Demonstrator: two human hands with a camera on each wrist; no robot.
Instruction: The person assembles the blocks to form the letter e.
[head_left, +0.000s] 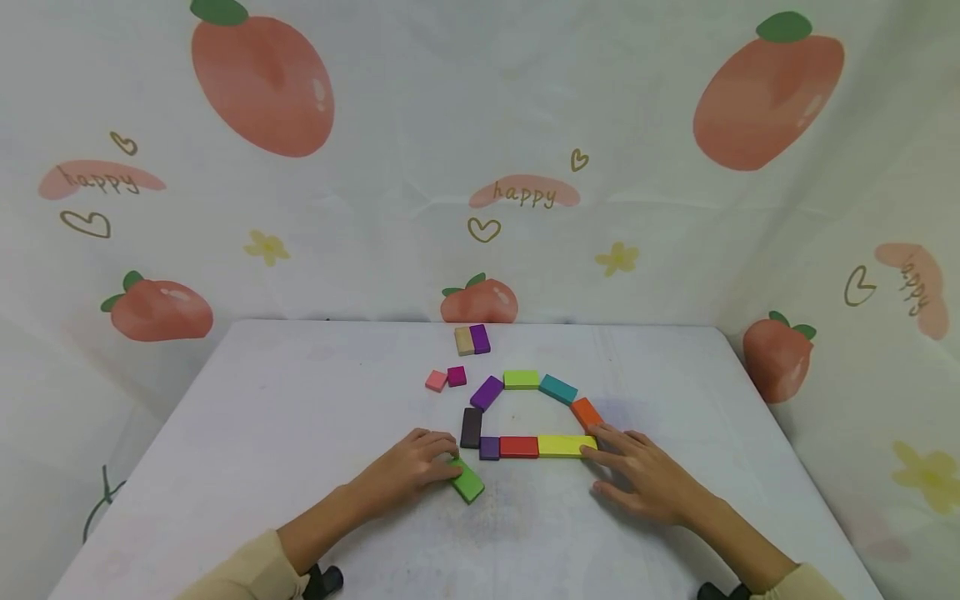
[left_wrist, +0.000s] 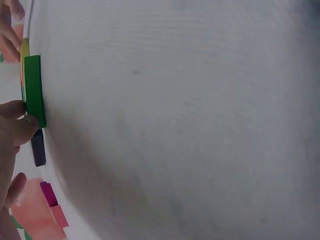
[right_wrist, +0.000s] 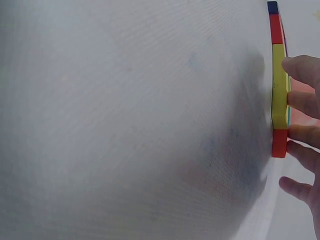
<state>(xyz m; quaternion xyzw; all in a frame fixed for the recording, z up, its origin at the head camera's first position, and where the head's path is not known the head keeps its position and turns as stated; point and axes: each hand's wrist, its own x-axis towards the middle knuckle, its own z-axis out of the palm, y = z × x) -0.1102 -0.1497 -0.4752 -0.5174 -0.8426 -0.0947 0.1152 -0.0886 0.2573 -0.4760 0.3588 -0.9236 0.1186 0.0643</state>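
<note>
In the head view my left hand (head_left: pixel 415 468) pinches one end of a light green block (head_left: pixel 468 483), just below a ring of coloured blocks. The left wrist view shows thumb and finger on that green block (left_wrist: pixel 35 92). My right hand (head_left: pixel 641 475) has its fingers spread, with fingertips on the yellow block (head_left: pixel 562 447) and by the orange block (head_left: pixel 587 412). Left of the yellow lie a red block (head_left: pixel 518 447) and a small purple block (head_left: pixel 489 448). A black block (head_left: pixel 471 427), purple block (head_left: pixel 487 392), lime block (head_left: pixel 521 380) and teal block (head_left: pixel 558 389) curve round the back.
Left of the ring's back lie a small pink block (head_left: pixel 436 381) and a magenta block (head_left: pixel 457 377). Near the table's back edge, a tan block (head_left: pixel 464 341) and a purple block (head_left: pixel 480 339) touch side by side. A printed cloth (head_left: pixel 405 167) hangs behind the white table (head_left: pixel 300 392).
</note>
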